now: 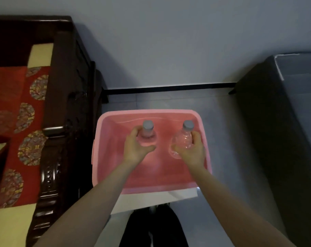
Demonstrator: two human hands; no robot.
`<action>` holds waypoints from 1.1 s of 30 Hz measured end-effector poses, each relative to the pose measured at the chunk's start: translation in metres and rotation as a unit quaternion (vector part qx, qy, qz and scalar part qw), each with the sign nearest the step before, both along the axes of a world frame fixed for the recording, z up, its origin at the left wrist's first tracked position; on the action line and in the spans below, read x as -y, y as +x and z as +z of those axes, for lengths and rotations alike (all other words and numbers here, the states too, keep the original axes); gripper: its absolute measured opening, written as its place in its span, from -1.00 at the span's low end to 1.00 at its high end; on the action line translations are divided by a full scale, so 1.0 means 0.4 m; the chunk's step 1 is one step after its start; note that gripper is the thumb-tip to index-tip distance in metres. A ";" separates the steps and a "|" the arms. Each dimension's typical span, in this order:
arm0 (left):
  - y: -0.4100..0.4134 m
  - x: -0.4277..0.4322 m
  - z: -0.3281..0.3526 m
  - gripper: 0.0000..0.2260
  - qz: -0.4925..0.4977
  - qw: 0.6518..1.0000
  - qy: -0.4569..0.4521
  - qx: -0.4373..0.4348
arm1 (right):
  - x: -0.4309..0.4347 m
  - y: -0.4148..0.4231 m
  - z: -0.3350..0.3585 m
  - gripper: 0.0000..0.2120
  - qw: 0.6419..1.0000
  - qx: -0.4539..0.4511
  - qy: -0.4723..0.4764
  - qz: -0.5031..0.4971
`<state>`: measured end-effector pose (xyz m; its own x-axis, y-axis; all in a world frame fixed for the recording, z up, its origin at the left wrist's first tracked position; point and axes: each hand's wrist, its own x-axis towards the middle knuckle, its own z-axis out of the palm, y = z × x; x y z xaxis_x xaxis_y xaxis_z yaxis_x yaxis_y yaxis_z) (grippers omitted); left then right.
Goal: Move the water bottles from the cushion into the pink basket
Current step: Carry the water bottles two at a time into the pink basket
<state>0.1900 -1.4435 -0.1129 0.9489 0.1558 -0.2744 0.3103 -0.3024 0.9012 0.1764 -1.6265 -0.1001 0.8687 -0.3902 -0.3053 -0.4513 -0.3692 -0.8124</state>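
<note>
The pink basket (105, 139) stands on the floor straight below me. Both my hands are inside it. My left hand (136, 148) grips a clear water bottle (147, 134) with a grey cap, held upright at the basket's far left. My right hand (193, 151) grips a second clear water bottle (183, 139), grey-capped and tilted a little, at the far right. The lower parts of both bottles are hidden by my fingers. The red patterned cushion (17, 122) lies on the wooden seat at the left; no bottle shows on it.
A dark carved wooden bench arm (62, 131) runs along the basket's left side. A dark cabinet or box (275, 131) stands at the right. A white sheet (151, 198) lies under the basket's near edge. A grey wall with a black skirting is behind.
</note>
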 end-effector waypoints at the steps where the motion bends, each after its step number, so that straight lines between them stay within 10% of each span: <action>1: 0.016 0.011 -0.029 -0.40 0.001 1.000 0.013 0.004 | -0.008 0.015 -0.031 -0.49 1.000 -0.003 -0.006 -0.007; 24: 0.118 0.072 -0.239 -0.41 -0.044 0.993 0.075 0.081 | -0.016 0.133 -0.190 -0.33 1.000 -0.011 -0.018 0.011; 33: 0.138 0.023 -0.137 -0.60 -0.155 0.972 0.127 0.121 | 0.042 0.173 -0.058 -0.76 0.905 0.000 -0.292 0.308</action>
<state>0.2453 -1.4526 -0.1675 0.9931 -0.1144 -0.0275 -0.0430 -0.5708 0.8200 0.2458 -1.6435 -0.1233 0.9763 0.0732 -0.2036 -0.0141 -0.9176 -0.3974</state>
